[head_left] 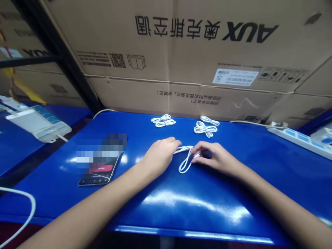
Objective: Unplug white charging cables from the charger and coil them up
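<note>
A thin white cable [184, 159] lies looped on the blue table top [197, 188], between my two hands. My left hand [158, 155] pinches one side of the loop with its fingertips. My right hand [214, 157] pinches the other side near a small connector end. Beyond my hands lie several folded white cable bundles: one [163, 120] ahead of my left hand and another [205, 128] ahead of my right. A smartphone [100, 173] lies face up left of my left hand, partly blurred out.
Large cardboard boxes [181, 58] printed AUX stand upside down along the table's far edge. A white power strip [298, 138] lies at the right, and a white flat device [36, 121] sits at the left. A white cord [24, 211] curves at the lower left.
</note>
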### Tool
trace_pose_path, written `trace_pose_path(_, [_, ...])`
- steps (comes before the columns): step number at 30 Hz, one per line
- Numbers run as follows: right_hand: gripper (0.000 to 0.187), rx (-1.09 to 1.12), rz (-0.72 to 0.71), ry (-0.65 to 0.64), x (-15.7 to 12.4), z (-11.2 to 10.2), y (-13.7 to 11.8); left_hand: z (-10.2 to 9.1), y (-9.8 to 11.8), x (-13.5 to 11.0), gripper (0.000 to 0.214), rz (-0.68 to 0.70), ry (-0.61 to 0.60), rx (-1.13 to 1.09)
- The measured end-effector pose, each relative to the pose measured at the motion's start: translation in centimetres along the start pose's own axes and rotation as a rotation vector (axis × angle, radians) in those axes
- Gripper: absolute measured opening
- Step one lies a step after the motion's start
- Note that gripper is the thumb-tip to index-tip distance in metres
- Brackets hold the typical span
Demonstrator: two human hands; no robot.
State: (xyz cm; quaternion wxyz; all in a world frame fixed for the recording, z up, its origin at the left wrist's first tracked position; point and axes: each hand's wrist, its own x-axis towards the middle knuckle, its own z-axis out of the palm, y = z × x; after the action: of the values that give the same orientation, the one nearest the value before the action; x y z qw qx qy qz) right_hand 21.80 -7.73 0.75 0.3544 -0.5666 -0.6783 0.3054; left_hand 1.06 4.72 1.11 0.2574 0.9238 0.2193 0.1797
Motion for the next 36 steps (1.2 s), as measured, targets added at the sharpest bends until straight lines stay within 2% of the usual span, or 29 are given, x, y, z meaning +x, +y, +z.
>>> trace_pose_path(6, [0.030,0.133,0.075,0.148,0.3,-0.7,-0.2,-0.4,0.7,0.5,0.037,-0.049,0.129,-0.066])
trace_pose_path(10, [0.034,0.280,0.130,0.260,0.7,-1.2,-0.9,-2.1,1.6,0.6,0.035,-0.092,0.167,-0.143])
trace_pose_path(13, [0.035,0.460,0.161,0.423,-0.1,-0.2,-3.1,-3.8,3.2,-1.5,0.023,-0.130,0.144,-0.244])
trace_pose_path(15, [0.033,0.435,0.137,0.429,-1.4,1.3,-5.2,-4.1,4.3,-4.2,0.016,-0.170,0.162,-0.306])
trace_pose_path(18, [0.019,0.197,0.020,0.304,-4.0,4.8,-7.4,-2.7,5.1,-8.7,0.007,-0.272,0.089,-0.523])
trace_pose_path(21, [0.021,0.105,-0.082,0.314,-6.0,8.5,-7.7,-0.4,5.1,-11.9,0.015,-0.205,0.101,-0.566])
trace_pose_path(24, [0.030,0.064,-0.099,0.373,-7.0,11.0,-7.1,1.0,4.7,-12.9,0.021,-0.102,0.139,-0.525])
trace_pose_path(27, [0.035,0.015,-0.130,0.429,-7.1,12.0,-6.8,1.1,4.6,-12.9,0.022,-0.063,0.152,-0.508])
trace_pose_path(31, [0.040,-0.027,-0.112,0.456,-7.2,12.4,-7.1,1.0,4.6,-12.8,0.024,-0.079,0.122,-0.489])
trace_pose_path(36, [0.034,-0.108,-0.047,0.532,-7.4,12.4,-7.0,1.4,4.7,-13.0,0.022,-0.109,0.118,-0.491])
